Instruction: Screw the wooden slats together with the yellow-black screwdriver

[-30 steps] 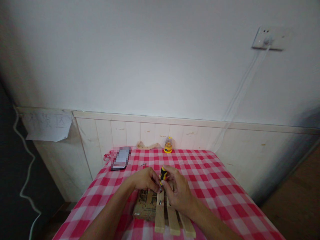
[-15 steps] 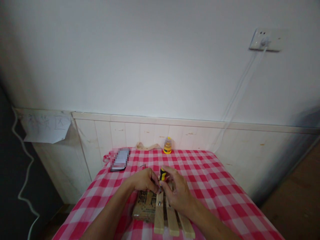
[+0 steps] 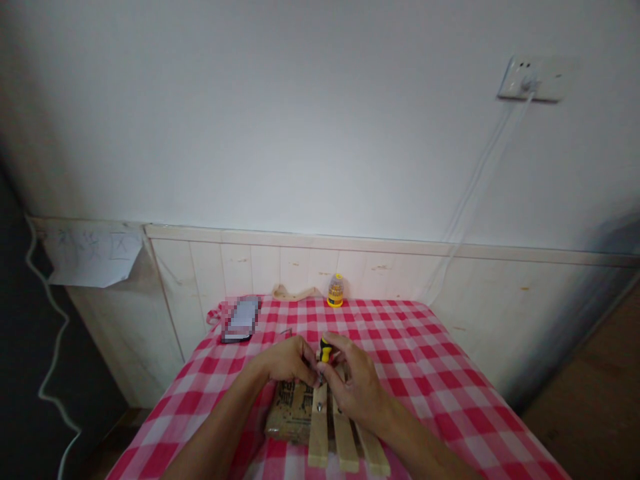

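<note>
My right hand (image 3: 357, 383) grips the black and yellow handle of a screwdriver (image 3: 325, 351), held nearly upright with its tip down over a wooden slat (image 3: 318, 443). Around that tip the fingers of my left hand (image 3: 290, 359) are pinched together; what they hold is too small to make out. A small metal fastener (image 3: 320, 407) stands on the same slat, nearer to me. Two more slats lie to its right, a middle slat (image 3: 346, 445) and a right slat (image 3: 375, 456), partly covered by my right hand. Beneath them is a brown wrapped package (image 3: 293, 420) with dark print.
A red and white checked cloth (image 3: 415, 373) covers the table. Towards the wall stand a yellow-based bottle-shaped container (image 3: 335, 291) and a curved wooden piece (image 3: 295, 294). A phone (image 3: 243, 319) lies at the left, and a thin bent metal rod (image 3: 287, 331) behind my left hand.
The screwdriver handle has turned slightly in my right fingers. Both hands and the slats stay in place.
</note>
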### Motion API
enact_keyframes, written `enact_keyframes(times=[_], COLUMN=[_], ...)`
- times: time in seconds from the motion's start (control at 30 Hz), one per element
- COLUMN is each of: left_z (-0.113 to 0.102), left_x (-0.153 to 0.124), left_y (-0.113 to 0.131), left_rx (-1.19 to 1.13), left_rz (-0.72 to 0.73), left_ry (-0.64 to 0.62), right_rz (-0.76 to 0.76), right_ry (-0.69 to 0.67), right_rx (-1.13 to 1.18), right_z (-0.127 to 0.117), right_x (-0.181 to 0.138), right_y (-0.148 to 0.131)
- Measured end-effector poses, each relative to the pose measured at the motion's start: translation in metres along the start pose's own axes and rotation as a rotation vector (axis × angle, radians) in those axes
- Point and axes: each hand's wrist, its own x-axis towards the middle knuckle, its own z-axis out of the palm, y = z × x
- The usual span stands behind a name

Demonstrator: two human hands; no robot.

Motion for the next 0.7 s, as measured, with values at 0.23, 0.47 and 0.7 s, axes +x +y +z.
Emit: enact_keyframes(times=[0.23, 0.47, 0.7], left_z=[-0.0008, -0.0017, -0.0013], left_x=[0.0003, 0.0, 0.0027], left_y=[0.0006, 0.0022, -0.0048], left_rx=[0.006, 0.02, 0.022], left_rz=[-0.002, 0.01, 0.004], left_ry=[-0.016, -0.018, -0.001], right_rz=[-0.003, 0.042, 0.062], right_ry=[-0.049, -0.041, -0.059], right_rx=[-0.03, -0.022, 0.026], right_z=[-0.005, -0.0015, -0.0007], right_x=[-0.0012, -0.0017, -0.0007], right_y=[-0.0032, 0.0017, 0.0025])
